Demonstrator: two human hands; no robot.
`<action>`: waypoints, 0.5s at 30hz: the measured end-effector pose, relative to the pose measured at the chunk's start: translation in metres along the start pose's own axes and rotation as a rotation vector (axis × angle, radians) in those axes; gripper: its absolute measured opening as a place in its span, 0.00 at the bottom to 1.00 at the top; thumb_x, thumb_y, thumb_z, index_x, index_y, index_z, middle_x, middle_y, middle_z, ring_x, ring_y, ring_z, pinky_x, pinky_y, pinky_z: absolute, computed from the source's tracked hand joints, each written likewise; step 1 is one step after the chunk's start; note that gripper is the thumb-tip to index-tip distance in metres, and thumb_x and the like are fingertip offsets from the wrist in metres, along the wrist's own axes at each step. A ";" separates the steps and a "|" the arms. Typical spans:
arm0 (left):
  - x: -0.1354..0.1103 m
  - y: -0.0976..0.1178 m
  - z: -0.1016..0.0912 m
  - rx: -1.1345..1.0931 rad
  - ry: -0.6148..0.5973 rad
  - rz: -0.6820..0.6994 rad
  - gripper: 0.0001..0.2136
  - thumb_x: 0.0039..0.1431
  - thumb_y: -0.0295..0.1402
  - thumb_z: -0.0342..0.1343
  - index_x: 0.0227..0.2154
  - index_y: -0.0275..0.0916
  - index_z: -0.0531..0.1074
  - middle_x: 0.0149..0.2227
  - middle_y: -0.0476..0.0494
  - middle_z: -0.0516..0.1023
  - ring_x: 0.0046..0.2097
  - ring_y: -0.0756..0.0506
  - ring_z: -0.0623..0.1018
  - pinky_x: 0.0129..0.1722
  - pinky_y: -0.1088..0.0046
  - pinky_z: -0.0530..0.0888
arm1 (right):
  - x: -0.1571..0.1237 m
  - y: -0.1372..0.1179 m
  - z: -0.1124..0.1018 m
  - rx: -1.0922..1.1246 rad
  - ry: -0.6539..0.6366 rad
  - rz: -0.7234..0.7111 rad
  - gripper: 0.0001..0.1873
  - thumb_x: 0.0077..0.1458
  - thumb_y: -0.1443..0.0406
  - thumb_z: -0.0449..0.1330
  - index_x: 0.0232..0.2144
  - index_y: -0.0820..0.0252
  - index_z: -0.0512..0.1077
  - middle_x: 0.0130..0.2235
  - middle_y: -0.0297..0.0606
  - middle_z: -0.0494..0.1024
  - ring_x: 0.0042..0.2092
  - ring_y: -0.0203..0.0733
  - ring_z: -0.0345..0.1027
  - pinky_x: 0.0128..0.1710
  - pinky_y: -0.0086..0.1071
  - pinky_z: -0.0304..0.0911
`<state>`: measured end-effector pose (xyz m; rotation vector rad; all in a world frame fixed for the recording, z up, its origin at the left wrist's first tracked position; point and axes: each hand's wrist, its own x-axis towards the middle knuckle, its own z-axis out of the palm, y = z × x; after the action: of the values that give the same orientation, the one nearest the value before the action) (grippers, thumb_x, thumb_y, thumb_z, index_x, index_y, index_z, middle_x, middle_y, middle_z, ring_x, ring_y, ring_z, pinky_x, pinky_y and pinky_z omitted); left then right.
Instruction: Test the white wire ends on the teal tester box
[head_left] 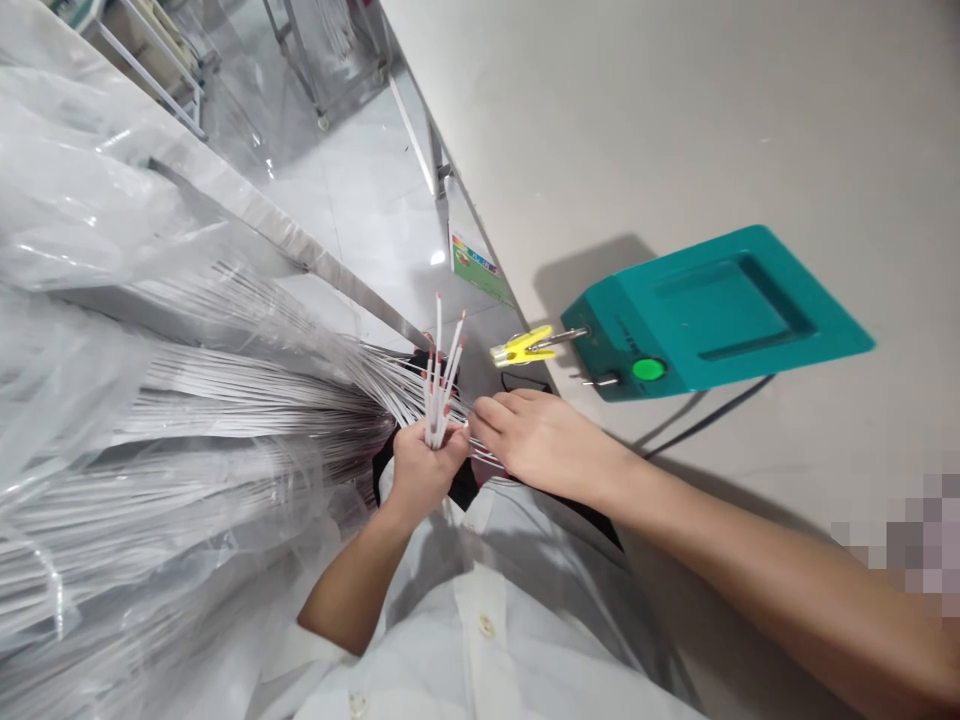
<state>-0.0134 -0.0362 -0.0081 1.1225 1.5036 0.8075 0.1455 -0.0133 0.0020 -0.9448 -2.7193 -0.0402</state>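
Note:
My left hand [420, 465] is closed round a small bunch of thin white wires [441, 375], whose reddish tips stick up above the fist. My right hand [536, 440] lies just to the right of it, fingers curled toward the bunch and touching wires at the fist. Both hands hover over my lap, at the end of a large sheaf of white wires [247, 400] that runs in from the left inside clear plastic wrapping.
A teal box-shaped device [712, 310] with a green button [648, 369] sits on the pale table [675, 120] to the right. A yellow clip [521, 347] sticks out from its front on a metal rod. A dark cable trails from it. Metal racks stand on the floor behind.

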 end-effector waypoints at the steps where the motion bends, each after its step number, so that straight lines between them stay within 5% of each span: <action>1: 0.000 0.000 0.001 -0.015 0.024 -0.001 0.05 0.44 0.31 0.60 0.21 0.33 0.74 0.19 0.48 0.73 0.23 0.51 0.70 0.27 0.74 0.67 | 0.000 0.000 -0.001 0.015 -0.009 0.016 0.07 0.52 0.72 0.54 0.26 0.63 0.70 0.26 0.39 0.70 0.27 0.40 0.63 0.27 0.35 0.51; 6: -0.003 0.006 -0.001 -0.093 0.155 -0.041 0.07 0.47 0.34 0.59 0.22 0.34 0.75 0.18 0.49 0.73 0.21 0.52 0.69 0.24 0.76 0.65 | -0.002 0.000 -0.004 0.250 -0.094 0.194 0.07 0.51 0.71 0.53 0.27 0.60 0.71 0.29 0.37 0.73 0.26 0.35 0.65 0.26 0.31 0.52; 10: -0.006 0.009 -0.006 -0.106 0.119 -0.041 0.09 0.49 0.36 0.58 0.26 0.35 0.77 0.20 0.48 0.74 0.19 0.54 0.66 0.22 0.77 0.64 | -0.001 -0.004 0.001 0.510 0.086 0.465 0.10 0.57 0.66 0.50 0.34 0.60 0.72 0.34 0.39 0.76 0.33 0.37 0.70 0.30 0.29 0.60; 15: -0.008 0.006 -0.007 -0.073 -0.012 0.039 0.08 0.48 0.35 0.59 0.25 0.34 0.77 0.22 0.45 0.76 0.24 0.51 0.70 0.26 0.75 0.67 | -0.001 -0.003 0.007 0.738 0.176 0.407 0.12 0.59 0.64 0.50 0.31 0.60 0.73 0.31 0.38 0.75 0.32 0.35 0.69 0.31 0.27 0.62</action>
<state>-0.0191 -0.0409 0.0016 1.1037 1.4351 0.8744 0.1424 -0.0153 -0.0045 -1.1380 -2.0538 0.8431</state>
